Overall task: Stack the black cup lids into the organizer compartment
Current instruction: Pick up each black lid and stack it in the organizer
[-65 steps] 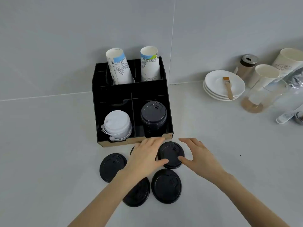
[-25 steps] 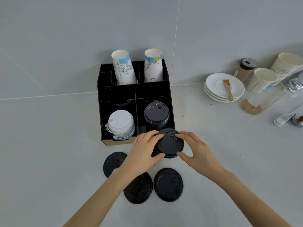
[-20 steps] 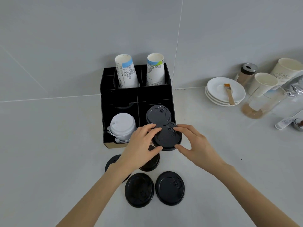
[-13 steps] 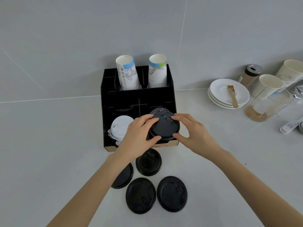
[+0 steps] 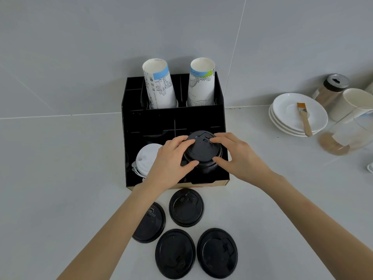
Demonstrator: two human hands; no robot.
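Observation:
A black organizer (image 5: 173, 120) stands against the wall. In its front right compartment sits a stack of black lids (image 5: 205, 168). Both hands grip one black lid (image 5: 201, 148) on top of that stack: my left hand (image 5: 171, 164) from the left, my right hand (image 5: 236, 156) from the right. Several loose black lids lie on the counter in front of the organizer, among them one (image 5: 186, 207) just below it, one (image 5: 175, 253) nearer me and one (image 5: 217, 252) to its right. My left forearm partly covers another lid (image 5: 153, 225).
White lids (image 5: 146, 158) fill the organizer's front left compartment; two paper cup stacks (image 5: 159, 87) stand in the back ones. To the right are stacked white plates (image 5: 290, 116) with a brush (image 5: 303, 118), a shaker jar (image 5: 331, 91) and cups (image 5: 351, 104).
Both hands lifted a black lid off the counter and carried it up and back onto the black stack in the organizer. A lid that lay beneath it is now uncovered.

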